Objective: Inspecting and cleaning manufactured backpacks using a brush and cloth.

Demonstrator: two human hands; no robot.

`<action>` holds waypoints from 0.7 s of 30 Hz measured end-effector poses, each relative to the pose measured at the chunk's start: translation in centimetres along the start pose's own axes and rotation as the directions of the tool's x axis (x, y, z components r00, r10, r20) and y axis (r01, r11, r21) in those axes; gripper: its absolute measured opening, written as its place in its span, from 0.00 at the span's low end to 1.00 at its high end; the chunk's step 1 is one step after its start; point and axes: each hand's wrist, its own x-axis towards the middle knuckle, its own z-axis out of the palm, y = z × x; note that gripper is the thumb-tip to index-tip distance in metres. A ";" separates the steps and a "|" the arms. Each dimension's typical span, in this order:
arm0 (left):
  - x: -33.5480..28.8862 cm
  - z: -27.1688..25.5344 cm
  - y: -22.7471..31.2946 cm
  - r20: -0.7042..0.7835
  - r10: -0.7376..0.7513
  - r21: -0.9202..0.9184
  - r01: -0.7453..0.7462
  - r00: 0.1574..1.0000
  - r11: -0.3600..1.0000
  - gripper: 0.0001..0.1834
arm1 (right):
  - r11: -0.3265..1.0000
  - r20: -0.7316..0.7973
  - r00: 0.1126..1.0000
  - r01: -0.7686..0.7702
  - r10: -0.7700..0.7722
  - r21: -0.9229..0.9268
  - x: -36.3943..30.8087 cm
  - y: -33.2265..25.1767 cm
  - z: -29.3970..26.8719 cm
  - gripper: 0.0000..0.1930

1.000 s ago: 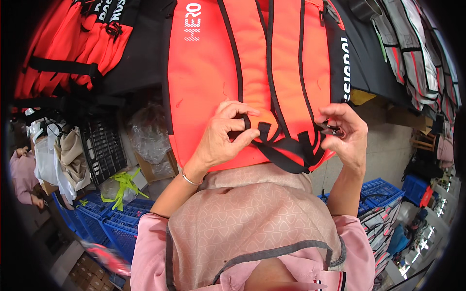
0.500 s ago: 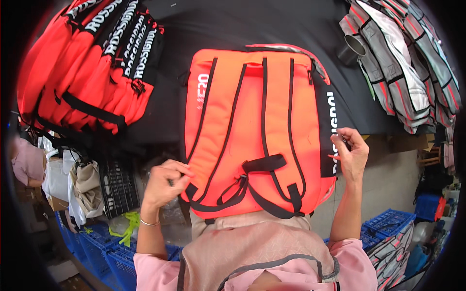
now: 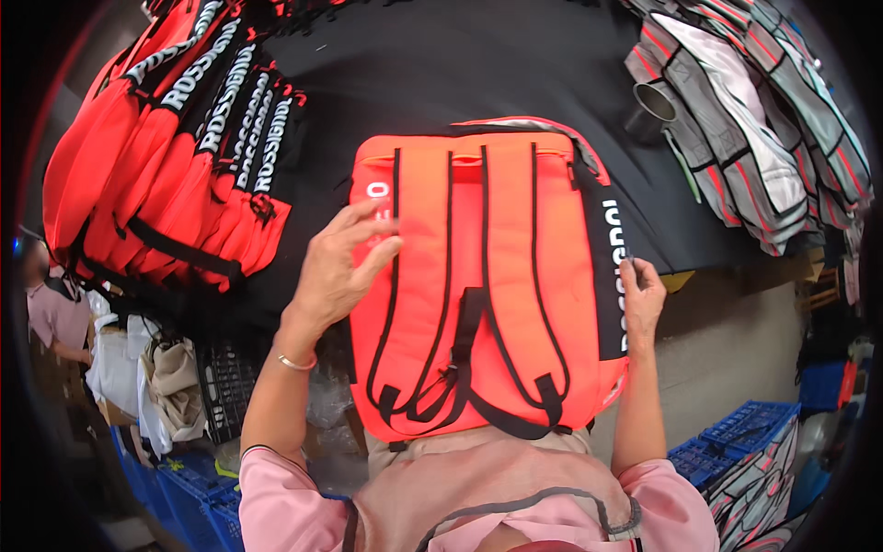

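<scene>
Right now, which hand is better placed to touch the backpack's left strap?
Probably the left hand. Its spread fingers are right by the left strap, while the right hand is over at the backpack's right edge, with the other strap in between.

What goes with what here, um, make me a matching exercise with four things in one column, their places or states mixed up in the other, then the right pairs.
Things:
1. orange-red backpack
2. grey bags
3. red bags
4. left hand

Places or states:
A. piled at the left of the black table
B. open and spread
C. lying with its shoulder straps facing up
D. piled at the table's right

Pairs: 1-C, 2-D, 3-A, 4-B.
</scene>
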 end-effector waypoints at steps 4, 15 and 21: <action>2.6 6.9 -1.3 0.162 0.025 0.323 -0.077 0.986 0.943 0.37 | 0.995 0.023 0.995 -0.094 0.093 0.043 -2.0 -0.7 1.7 0.08; 0.0 11.0 -2.4 0.241 -0.143 0.543 -0.012 0.960 0.840 0.41 | 0.932 0.030 0.969 0.243 -0.244 -0.270 7.4 -2.3 1.9 0.18; -0.6 11.3 -2.5 0.171 -0.071 0.485 -0.022 0.983 0.874 0.38 | 0.733 0.027 0.884 0.403 -0.466 -0.548 17.6 -1.6 2.6 0.20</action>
